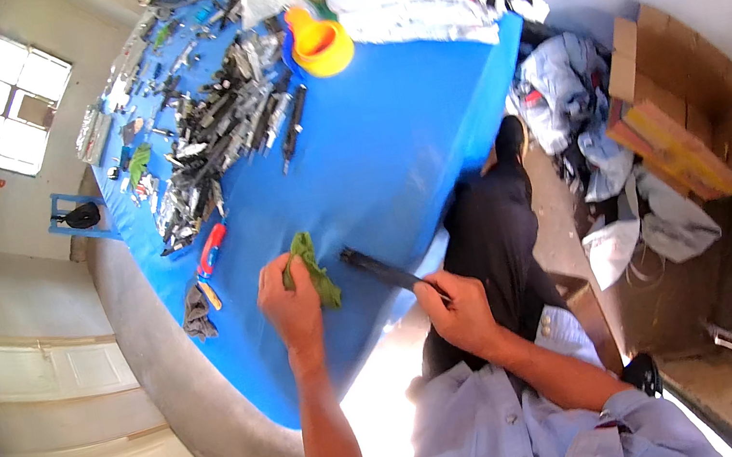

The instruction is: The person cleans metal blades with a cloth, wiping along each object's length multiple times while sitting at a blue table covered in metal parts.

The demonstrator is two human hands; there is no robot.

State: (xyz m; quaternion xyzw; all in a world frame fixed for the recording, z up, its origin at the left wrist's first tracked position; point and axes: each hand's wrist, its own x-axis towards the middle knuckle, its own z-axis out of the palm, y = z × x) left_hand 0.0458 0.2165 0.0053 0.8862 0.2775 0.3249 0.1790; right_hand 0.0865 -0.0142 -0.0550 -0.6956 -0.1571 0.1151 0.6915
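Note:
My left hand (289, 303) is closed around a crumpled green cloth (323, 280) over the near part of the blue-covered table (373, 159). To its right, my right hand (459, 313) grips the near end of a long, dark, bar-shaped part (380, 267). The far end of that part points toward the green cloth, with a small gap between them. What kind of part it is cannot be made out. Left of my left hand lies a tool with a red and blue handle (211, 251), beside a grey cloth (197, 315).
A heap of dark and silvery elongated parts (217, 132) covers the table's far left. Beyond it stand a yellow funnel-like container (325, 52) and white wrapped bundles (416, 9). On the floor at right are piled clothes (563, 81) and an open cardboard box (647, 130).

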